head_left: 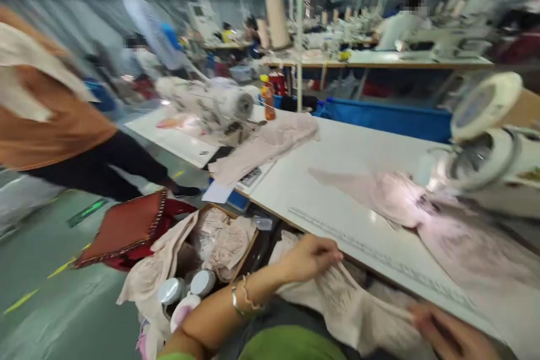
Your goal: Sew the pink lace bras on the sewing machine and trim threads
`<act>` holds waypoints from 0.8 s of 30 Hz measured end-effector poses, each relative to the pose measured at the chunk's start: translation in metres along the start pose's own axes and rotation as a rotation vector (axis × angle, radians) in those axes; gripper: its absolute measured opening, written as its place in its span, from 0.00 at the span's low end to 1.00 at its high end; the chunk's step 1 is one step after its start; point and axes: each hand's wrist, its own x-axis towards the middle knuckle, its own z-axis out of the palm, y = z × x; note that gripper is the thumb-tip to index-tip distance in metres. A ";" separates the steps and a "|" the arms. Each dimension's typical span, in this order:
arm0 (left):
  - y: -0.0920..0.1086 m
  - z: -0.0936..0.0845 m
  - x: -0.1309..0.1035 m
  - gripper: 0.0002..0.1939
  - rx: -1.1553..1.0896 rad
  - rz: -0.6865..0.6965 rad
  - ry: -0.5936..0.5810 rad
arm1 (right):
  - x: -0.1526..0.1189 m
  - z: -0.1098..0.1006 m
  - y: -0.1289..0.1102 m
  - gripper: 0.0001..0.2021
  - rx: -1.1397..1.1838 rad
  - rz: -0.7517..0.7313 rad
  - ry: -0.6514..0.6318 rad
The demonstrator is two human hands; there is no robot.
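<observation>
A green top [291, 344] covers the wearer's body at six o'clock. At five o'clock, the bare left hand [312, 257], a bracelet [237, 299] on its wrist, pinches the edge of a pale pink garment [352, 306], which hangs beside the table edge. The right hand [453, 331], blurred at four o'clock, grasps the garment's other end. At seven o'clock, more pale pieces fill an open box [245, 256]. A white table [304, 194] stretches beyond; at three o'clock stands a sewing machine [481, 160], pink fabric [392, 194] under its light. A red cushion [130, 225] sits at eight o'clock, and a person in orange [46, 118] stands at nine. Farther off, an orange bottle [268, 100] stands at twelve.
</observation>
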 end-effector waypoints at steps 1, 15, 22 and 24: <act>0.004 -0.001 0.003 0.25 -0.078 -0.082 -0.023 | -0.014 -0.003 0.000 0.25 0.046 0.045 -0.044; -0.006 0.020 0.016 0.33 -0.656 -0.359 -0.092 | -0.015 0.012 -0.005 0.28 1.195 0.339 -0.148; -0.010 0.023 0.015 0.34 -0.679 -0.364 -0.123 | -0.013 -0.001 0.007 0.18 0.694 0.122 -0.220; -0.007 0.031 0.017 0.34 -0.681 -0.381 -0.178 | -0.009 -0.005 0.004 0.09 0.413 0.005 -0.287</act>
